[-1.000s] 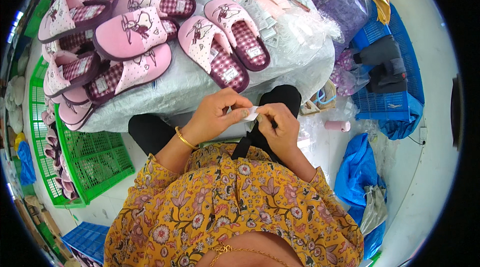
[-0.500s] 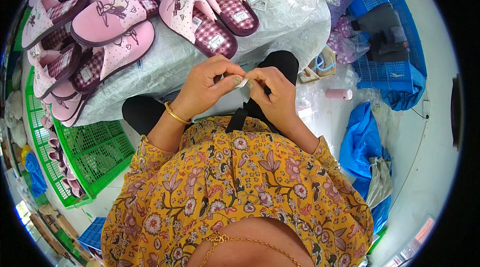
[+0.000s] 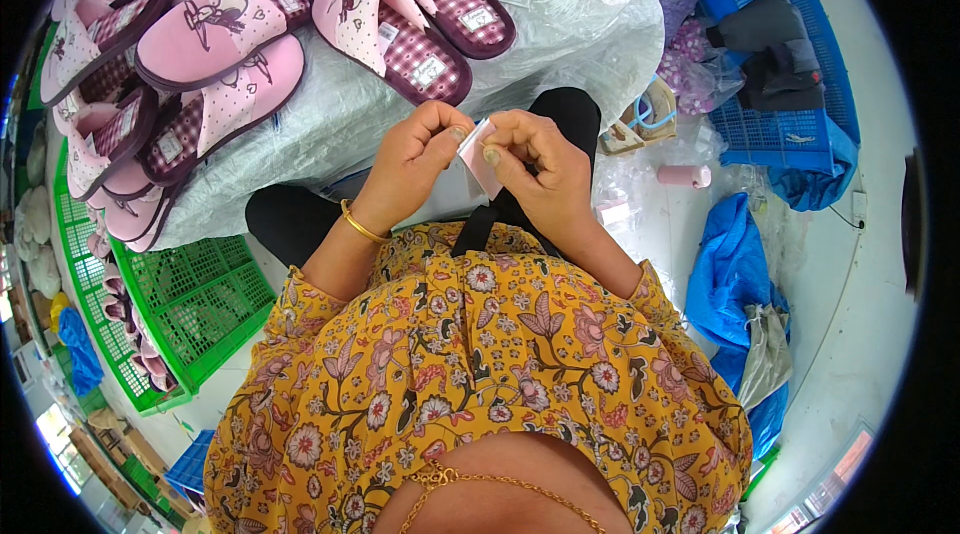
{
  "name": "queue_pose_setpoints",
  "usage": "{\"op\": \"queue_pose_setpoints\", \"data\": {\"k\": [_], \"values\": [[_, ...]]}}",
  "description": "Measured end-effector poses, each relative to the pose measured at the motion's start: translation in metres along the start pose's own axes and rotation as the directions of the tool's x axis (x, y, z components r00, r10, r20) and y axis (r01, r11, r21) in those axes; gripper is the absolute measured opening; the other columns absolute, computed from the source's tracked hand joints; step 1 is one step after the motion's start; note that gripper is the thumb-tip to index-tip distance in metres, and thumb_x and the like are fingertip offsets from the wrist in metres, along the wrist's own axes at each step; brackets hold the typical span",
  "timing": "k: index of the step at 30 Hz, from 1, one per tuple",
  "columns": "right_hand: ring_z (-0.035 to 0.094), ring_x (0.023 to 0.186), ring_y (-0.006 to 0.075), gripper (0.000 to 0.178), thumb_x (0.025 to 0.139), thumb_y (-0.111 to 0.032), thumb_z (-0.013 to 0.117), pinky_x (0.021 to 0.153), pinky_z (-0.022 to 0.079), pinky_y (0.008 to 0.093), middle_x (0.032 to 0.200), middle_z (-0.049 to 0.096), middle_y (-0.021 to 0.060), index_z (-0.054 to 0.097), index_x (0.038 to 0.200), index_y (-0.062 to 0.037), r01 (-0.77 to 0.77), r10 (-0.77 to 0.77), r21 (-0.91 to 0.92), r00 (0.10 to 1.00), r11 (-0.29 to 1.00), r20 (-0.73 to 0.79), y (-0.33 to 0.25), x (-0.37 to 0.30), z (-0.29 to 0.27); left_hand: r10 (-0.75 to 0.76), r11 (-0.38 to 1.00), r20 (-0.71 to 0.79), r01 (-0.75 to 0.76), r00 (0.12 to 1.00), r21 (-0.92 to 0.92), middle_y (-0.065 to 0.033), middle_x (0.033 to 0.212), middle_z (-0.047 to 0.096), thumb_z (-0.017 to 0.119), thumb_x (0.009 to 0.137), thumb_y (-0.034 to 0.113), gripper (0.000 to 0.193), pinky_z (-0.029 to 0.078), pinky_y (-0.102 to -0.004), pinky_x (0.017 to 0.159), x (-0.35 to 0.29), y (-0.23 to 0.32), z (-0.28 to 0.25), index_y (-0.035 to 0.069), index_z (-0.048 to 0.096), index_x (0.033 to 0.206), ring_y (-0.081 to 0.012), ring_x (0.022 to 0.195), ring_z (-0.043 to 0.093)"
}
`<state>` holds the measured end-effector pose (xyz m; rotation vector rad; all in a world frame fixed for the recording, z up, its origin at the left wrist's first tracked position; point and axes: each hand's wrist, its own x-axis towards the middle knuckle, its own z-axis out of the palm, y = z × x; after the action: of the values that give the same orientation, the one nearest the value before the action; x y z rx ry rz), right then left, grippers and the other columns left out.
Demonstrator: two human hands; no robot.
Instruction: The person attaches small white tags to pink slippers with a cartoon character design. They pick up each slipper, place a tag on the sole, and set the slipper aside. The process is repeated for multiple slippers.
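Observation:
Above my lap, my left hand (image 3: pixel 411 163) and my right hand (image 3: pixel 543 166) meet at a small pale pink-and-white paper tag (image 3: pixel 482 163). My right thumb and fingers pinch the tag, which hangs down between the hands. The left thumb and forefinger are closed at its upper left edge. The tag seems folded or layered; its far side is hidden. Just beyond the hands, a pair of pink slippers (image 3: pixel 350 19) with dark checked insoles lies on a plastic-covered surface (image 3: pixel 560 44).
More pink slippers (image 3: pixel 205 39) are piled at the left. Below them stands a green plastic crate (image 3: pixel 205 309). To the right are a blue basket (image 3: pixel 830 64) holding dark items, a pink roll (image 3: pixel 684 176) on the floor, and blue sheeting (image 3: pixel 730 274).
The tag, mostly hidden between my fingers before, now shows more fully and hangs lower. My hands have moved slightly apart, still pinching it.

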<state>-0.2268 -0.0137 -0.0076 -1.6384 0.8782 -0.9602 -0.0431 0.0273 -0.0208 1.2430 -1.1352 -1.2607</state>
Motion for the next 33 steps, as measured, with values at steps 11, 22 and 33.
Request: {"op": "queue_pose_setpoints", "data": {"k": [11, 22, 33], "values": [[0.061, 0.072, 0.0066, 0.034, 0.086, -0.005, 0.073, 0.065, 0.050, 0.0221, 0.091, 0.068, 0.0045, 0.060, 0.117, -0.0005, -0.072, 0.069, 0.141, 0.997, 0.987, 0.026, 0.010, -0.004, -0.001, 0.164, 0.983, -0.040, -0.159, 0.986, 0.096, -0.0004, 0.088, 0.062, 0.054, 0.096, 0.010, 0.010, 0.045, -0.0221, 0.071, -0.004, 0.005, 0.003, 0.002, 0.058, 0.099, -0.0058, 0.077, 0.052], [0.060, 0.073, 0.0045, 0.038, 0.084, -0.005, 0.075, 0.064, 0.048, 0.0195, 0.091, 0.067, 0.0026, 0.059, 0.117, 0.0004, -0.122, 0.109, 0.203, 0.991, 0.972, 0.075, 0.017, -0.003, -0.002, 0.101, 0.980, 0.007, -0.101, 0.995, 0.171, -0.0009, 0.092, 0.062, 0.052, 0.098, 0.010, 0.013, 0.046, -0.0225, 0.075, -0.007, 0.019, 0.002, 0.000, 0.060, 0.101, -0.0059, 0.083, 0.053], [0.058, 0.068, 0.0049, 0.044, 0.076, -0.002, 0.081, 0.060, 0.047, 0.0194, 0.105, 0.057, 0.0038, 0.060, 0.115, -0.0011, -0.139, 0.128, 0.099, 0.985, 0.985, 0.116, 0.013, -0.003, -0.005, 0.056, 0.993, -0.006, -0.055, 0.998, 0.105, -0.0022, 0.094, 0.063, 0.053, 0.098, 0.010, 0.013, 0.047, -0.0237, 0.076, -0.003, 0.013, 0.003, 0.000, 0.060, 0.100, -0.0071, 0.084, 0.056]]}}
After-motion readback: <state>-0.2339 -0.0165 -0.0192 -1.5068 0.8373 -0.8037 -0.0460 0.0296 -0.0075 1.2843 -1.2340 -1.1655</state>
